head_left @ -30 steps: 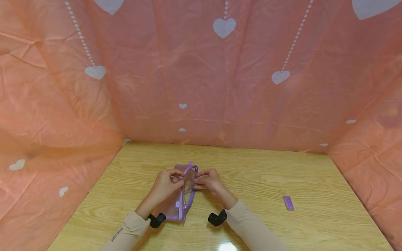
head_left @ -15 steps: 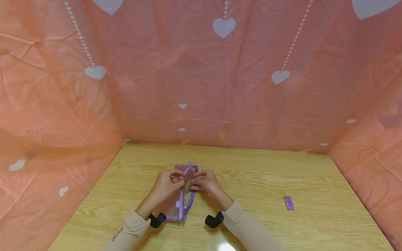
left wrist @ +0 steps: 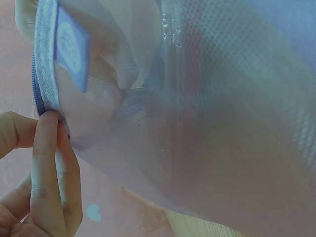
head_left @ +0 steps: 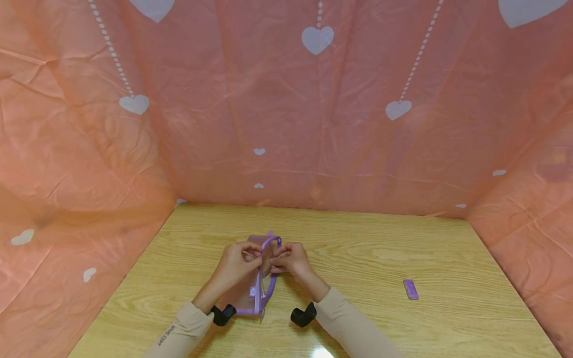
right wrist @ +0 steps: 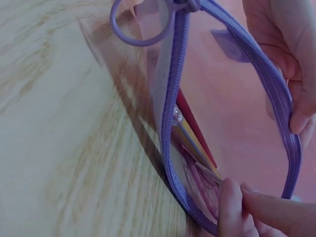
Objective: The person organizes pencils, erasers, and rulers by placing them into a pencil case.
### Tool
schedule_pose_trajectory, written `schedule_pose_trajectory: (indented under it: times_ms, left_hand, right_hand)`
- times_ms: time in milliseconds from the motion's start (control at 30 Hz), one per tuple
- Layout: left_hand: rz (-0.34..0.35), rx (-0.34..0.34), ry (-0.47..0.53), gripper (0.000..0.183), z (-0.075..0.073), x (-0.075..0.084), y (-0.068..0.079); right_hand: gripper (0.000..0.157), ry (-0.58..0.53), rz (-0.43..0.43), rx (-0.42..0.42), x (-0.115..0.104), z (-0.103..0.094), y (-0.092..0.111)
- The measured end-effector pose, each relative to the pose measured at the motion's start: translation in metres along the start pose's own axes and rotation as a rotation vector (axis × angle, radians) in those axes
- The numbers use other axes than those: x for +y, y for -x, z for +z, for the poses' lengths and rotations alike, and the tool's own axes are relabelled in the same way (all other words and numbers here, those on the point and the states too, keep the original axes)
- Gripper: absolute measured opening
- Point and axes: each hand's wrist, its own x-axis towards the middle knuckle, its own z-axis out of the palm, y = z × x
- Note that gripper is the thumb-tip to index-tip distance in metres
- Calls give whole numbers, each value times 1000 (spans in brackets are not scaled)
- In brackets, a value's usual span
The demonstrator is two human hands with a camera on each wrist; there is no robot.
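Note:
A translucent pencil pouch [head_left: 243, 293] with a purple zipper edge [left wrist: 47, 64] lies with its unzipped mouth facing right. My left hand [head_left: 237, 261] pinches the mouth's edge, as the left wrist view shows from close by. At the opening, my right hand [head_left: 291, 259] has its fingertips just inside and pinches a thin, pinkish see-through item [right wrist: 205, 190], partly hidden by the fingers. Its kind is unclear. Alongside it inside the pouch are a red pencil-like stick [right wrist: 195, 126] and a yellowish one [right wrist: 190, 140].
A small purple rectangular object [head_left: 411, 289] lies on the wood-grain table [head_left: 358, 248] to the right. Orange-pink cloth [head_left: 291, 124] with white hearts encloses the back and sides. A round ring pull [right wrist: 140, 42] hangs from the zipper.
My right hand has moved slightly left into the pouch mouth with the thin see-through item, which shows less now. My left hand and the pouch stay in place.

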Motion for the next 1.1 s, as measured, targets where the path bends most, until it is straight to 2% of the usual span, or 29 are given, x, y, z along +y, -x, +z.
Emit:
schedule_pose_trajectory:
  times_ms: [267,500,767,1100]
  left_hand:
    - [-20,-5,-3,14,0,0,2]
    - [-19,14,-6,14,0,1,1]
    - [-16,13,16,14,0,1,2]
    - [-26,17,16,14,1,2,1]
  right_hand:
    - [15,70,-21,-4,-1,0,2]
    - [17,74,-29,2,-4,-5,3]
    - [19,104,-51,13,-5,-17,5]
    - [20,156,-35,62,-18,-37,11]
